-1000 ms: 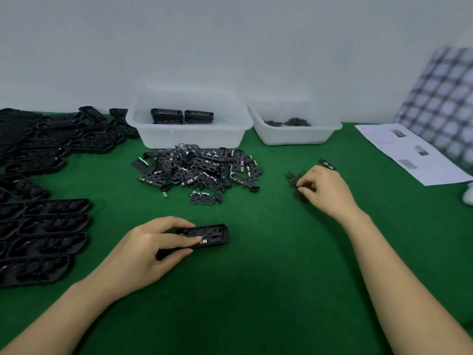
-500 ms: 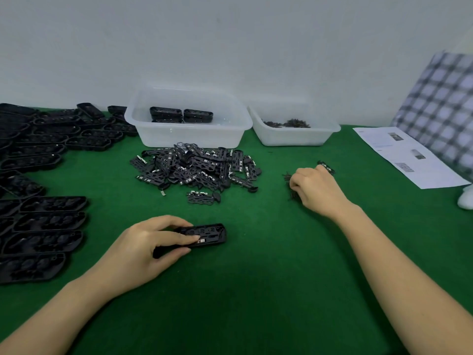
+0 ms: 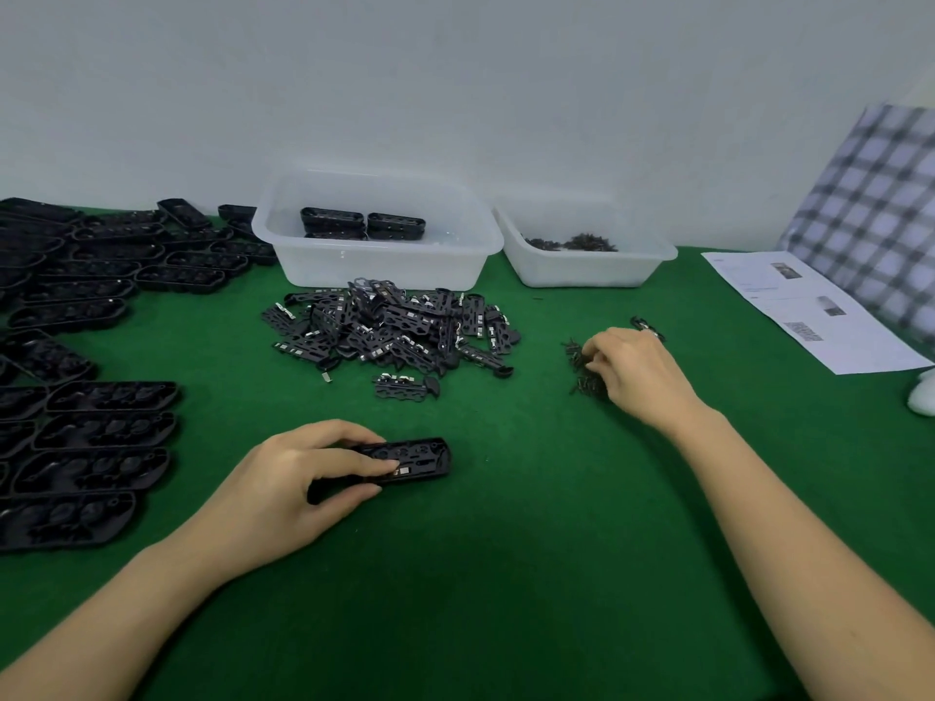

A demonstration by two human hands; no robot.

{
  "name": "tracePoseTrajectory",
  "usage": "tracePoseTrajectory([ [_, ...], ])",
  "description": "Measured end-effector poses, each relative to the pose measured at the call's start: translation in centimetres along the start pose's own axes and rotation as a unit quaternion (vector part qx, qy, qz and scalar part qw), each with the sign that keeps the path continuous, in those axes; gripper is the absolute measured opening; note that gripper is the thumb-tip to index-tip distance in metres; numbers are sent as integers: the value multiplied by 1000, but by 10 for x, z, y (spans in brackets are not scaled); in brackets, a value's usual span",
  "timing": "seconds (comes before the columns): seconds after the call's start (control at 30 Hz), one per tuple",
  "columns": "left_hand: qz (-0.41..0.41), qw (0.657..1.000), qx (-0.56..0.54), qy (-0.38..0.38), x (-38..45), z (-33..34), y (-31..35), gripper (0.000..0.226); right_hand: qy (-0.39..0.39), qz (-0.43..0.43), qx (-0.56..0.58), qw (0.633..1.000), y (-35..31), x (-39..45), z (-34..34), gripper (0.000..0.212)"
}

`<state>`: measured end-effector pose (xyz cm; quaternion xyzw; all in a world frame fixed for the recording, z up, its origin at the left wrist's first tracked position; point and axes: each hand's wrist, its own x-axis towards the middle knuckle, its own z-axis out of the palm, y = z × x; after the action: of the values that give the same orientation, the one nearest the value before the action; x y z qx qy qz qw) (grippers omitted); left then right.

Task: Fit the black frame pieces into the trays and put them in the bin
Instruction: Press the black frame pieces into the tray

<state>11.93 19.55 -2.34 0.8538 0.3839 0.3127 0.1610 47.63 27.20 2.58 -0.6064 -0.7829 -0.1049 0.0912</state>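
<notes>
Little has changed over the last second: the left hand [image 3: 283,493] has kept its grip on the one black oblong plastic tray [image 3: 405,460] at near centre of the green felt tabletop [image 3: 531,574], while the right hand [image 3: 635,371] has stayed on the small heap of tiny dark screw-like bits [image 3: 582,369], its fingers shifting from one side of the heap to the other. My reading is that this tray is mid-assembly and the right hand is fetching a small part for it — the trip to the bin has not begun.

Starting at the far left, rows of empty black moulded trays [image 3: 101,427] lie flat along the tabletop's edge. The gripped tray lies flat too, thumb on its near wall and fingers over its top, and a frame piece with a pale metal tab looks already seated inside. Beyond it, a loose pile of black perforated frame pieces with silvery clips [image 3: 394,331] sits just in front of the translucent white plastic bin [image 3: 374,268], which holds a few finished trays. Right of that stands a second, shallower white tub [image 3: 582,268] with more dark bits. The right hand's fingers are curled into the heap; whether they actually pinch anything I cannot tell. Farther right lies a printed white paper sheet [image 3: 809,316].
</notes>
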Motion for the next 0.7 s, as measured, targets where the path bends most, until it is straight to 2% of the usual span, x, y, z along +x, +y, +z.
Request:
tracePoseTrajectory([
  [0.1,-4,1000,-2,0,0,-1,1,26,-34,-11,-65,997,1,-4,-2,19],
  [0.27,-9,1000,-6,0,1,-1,2,25,-3,-66,-19,998,-10,-9,-5,15],
  [0.37,-9,1000,-6,0,1,-1,2,27,-32,-107,-60,992,-18,-9,2,15],
  [0.47,-7,1000,-7,2,1,-1,2,28,-30,-109,-90,989,-21,-9,5,19],
  [0.5,-7,1000,-7,2,1,-1,2,28,-23,-102,-70,992,-24,-9,3,17],
  [0.57,-6,1000,-7,2,1,-1,2,27,13,-50,75,996,-35,-12,-5,8],
  [0.63,-2,1000,-3,1,1,-1,2,26,46,5,281,959,-57,-16,-18,9],
  [0.7,4,1000,4,-1,1,-1,3,25,33,11,412,911,-85,-24,-28,16],
])
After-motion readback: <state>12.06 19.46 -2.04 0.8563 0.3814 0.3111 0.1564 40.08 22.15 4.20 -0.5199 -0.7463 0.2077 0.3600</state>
